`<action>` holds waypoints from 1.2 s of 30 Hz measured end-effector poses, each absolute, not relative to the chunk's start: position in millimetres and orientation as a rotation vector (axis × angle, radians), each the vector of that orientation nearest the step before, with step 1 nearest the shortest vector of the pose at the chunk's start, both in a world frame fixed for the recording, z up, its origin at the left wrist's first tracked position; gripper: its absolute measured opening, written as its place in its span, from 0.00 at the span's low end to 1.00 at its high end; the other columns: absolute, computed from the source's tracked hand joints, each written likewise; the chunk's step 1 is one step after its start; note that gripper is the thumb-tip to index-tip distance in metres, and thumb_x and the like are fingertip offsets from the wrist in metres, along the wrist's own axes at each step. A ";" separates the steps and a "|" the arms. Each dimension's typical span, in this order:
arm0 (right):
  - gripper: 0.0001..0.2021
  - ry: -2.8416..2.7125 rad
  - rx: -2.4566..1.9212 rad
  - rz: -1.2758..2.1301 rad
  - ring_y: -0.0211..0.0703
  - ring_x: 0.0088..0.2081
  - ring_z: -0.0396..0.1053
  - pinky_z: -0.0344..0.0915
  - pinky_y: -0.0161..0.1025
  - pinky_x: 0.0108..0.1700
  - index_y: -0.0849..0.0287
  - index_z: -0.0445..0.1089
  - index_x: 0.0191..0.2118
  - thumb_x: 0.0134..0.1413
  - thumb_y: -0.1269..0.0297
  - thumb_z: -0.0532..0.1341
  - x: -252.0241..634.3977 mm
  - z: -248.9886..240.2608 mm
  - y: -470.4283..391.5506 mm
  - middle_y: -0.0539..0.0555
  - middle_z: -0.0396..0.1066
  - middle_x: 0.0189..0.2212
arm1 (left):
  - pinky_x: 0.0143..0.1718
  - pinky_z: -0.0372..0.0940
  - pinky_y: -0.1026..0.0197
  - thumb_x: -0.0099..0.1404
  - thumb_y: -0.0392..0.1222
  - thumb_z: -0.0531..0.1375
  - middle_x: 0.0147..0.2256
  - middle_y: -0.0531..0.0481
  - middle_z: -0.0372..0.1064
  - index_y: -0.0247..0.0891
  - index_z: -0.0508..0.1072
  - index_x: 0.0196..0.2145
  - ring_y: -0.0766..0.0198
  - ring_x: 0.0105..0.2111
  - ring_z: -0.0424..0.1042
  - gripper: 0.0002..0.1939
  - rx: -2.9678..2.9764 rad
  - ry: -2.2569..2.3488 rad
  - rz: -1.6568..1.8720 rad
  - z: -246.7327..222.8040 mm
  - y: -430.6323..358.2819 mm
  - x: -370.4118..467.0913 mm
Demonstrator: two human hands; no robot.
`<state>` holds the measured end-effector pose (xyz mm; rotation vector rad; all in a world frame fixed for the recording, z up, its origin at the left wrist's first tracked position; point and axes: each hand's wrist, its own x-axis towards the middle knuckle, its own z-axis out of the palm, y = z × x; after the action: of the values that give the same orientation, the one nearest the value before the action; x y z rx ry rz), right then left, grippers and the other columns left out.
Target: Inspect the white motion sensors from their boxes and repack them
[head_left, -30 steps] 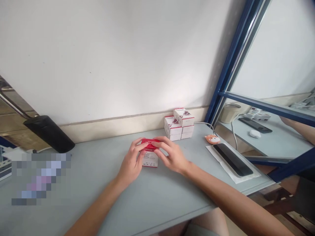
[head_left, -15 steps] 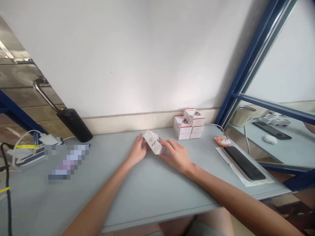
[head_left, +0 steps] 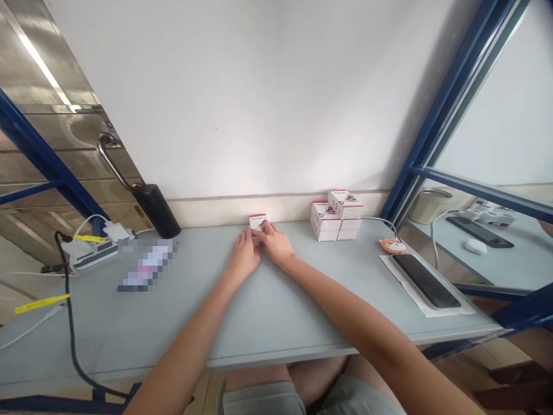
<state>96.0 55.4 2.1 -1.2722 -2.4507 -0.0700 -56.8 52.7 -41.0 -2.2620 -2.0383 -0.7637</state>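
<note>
Against the foot of the wall, near the middle of the table, is a small white cardboard box [head_left: 258,220] with red edges and dark print. My left hand [head_left: 245,252] is closed at its front left side, fingers pressed together against it. My right hand [head_left: 275,243] grips it from the right, fingers over its top edge. Both hands cover most of the box's lower part. To the right, similar white and red boxes [head_left: 326,222] stand against the wall, one resting on top of two others.
On the table's left lie a phone with a blurred screen [head_left: 147,266] and a power strip [head_left: 95,253] with cables. A black cylinder [head_left: 156,210] stands behind them. An orange animal-faced case [head_left: 392,246] and a dark phone-like device [head_left: 425,280] lie right, beside a mirror [head_left: 488,242].
The box has gone from tilted in my hands to set back by the wall, its red-edged face showing. Both hands have moved away from me with it. The view has shifted left.
</note>
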 end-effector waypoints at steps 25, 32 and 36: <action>0.31 -1.495 -1.648 -0.439 0.68 0.66 0.58 0.58 0.60 0.65 0.59 0.67 0.67 0.66 0.46 0.64 313.6 31.2 93.8 0.71 0.62 0.63 | 0.65 0.62 0.42 0.69 0.37 0.55 0.67 0.50 0.68 0.53 0.72 0.64 0.47 0.65 0.69 0.28 -2.361 -1.726 -0.805 -19.2 59.7 -85.3; 0.33 -1.543 -1.730 -0.250 0.64 0.54 0.67 0.62 0.54 0.58 0.60 0.67 0.65 0.62 0.43 0.64 320.8 23.9 97.8 0.68 0.69 0.53 | 0.64 0.64 0.42 0.68 0.35 0.55 0.66 0.50 0.70 0.52 0.74 0.62 0.46 0.64 0.70 0.28 -2.303 -1.735 -0.870 -18.1 58.3 -81.6; 0.33 -1.562 -1.716 -0.254 0.64 0.53 0.67 0.62 0.54 0.56 0.61 0.66 0.66 0.64 0.45 0.62 320.1 22.2 98.5 0.69 0.68 0.53 | 0.64 0.64 0.44 0.67 0.34 0.54 0.66 0.51 0.69 0.51 0.73 0.63 0.47 0.63 0.71 0.29 -2.270 -1.769 -0.852 -19.9 57.0 -80.1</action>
<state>320.1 98.5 22.2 -1.7159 -1.5617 -0.2540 -80.1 57.0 -19.9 -2.2704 -1.7694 -0.8516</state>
